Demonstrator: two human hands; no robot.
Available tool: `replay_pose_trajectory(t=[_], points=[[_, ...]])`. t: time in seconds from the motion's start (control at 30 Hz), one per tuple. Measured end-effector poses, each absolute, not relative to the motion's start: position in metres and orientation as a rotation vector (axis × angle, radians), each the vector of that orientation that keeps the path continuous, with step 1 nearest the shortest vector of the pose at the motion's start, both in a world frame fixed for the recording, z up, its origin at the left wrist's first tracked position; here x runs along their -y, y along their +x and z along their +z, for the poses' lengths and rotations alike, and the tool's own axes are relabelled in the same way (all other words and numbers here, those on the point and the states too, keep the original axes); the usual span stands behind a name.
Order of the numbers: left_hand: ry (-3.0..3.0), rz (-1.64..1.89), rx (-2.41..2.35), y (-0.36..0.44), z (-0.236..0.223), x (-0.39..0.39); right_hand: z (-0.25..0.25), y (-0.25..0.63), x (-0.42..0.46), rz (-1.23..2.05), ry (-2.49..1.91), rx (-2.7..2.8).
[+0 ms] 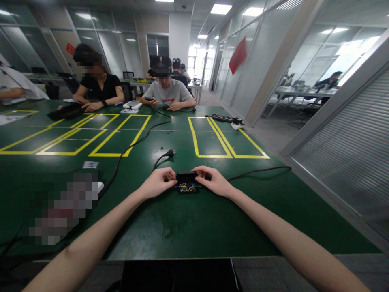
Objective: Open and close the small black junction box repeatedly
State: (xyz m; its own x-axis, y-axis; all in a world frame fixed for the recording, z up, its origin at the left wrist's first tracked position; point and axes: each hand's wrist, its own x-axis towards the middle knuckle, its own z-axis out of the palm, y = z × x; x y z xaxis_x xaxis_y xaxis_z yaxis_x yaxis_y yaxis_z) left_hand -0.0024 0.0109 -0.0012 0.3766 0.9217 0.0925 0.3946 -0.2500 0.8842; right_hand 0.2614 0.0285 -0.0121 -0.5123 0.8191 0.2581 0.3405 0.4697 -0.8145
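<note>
1. Far left: one white sleeve (21,85), a co-worker's, then a big pixelated patch (67,207) on the green table (170,231); honestly can't tell what it covers.
2. Beyond that, one black tray or pouch (65,112), contents too dark to make out, by a co-worker in black (100,87). One paper tag (90,164) reading "24" sits nearer.
3. One white device (132,105) next, with a long black cable (141,138) snaking across the table and over some yellow tape.
4. Left hand (159,180): fingers pinching the left end of the case. One power plug (170,153) lies just beyond it; a co-worker in grey (167,91) sits across.
5. Black case (187,177) is opened up, front and centre between the hands, one half tipped up. Circuit board (184,190) in the near half, two ring coils (191,189) on it.
6. Right hand (215,182): fingers gripping the case's right end.
7. Further right, one black cord (258,172) trails off, plus a folded black tripod-looking thing (225,118) farther back beside two taped rectangles.
</note>
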Motion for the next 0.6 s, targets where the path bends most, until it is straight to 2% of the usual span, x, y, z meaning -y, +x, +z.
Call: replay_pose_trajectory(t=[0.33,0.6], points=[[1.929,0.744,-1.178,-0.002,0.009,-0.005,-0.008,0.263,-0.025,0.892,-0.778,2.190],[1.905,0.766,-1.165,0.000,0.010,-0.004,-0.008,0.260,-0.022,0.810,-0.794,2.231]])
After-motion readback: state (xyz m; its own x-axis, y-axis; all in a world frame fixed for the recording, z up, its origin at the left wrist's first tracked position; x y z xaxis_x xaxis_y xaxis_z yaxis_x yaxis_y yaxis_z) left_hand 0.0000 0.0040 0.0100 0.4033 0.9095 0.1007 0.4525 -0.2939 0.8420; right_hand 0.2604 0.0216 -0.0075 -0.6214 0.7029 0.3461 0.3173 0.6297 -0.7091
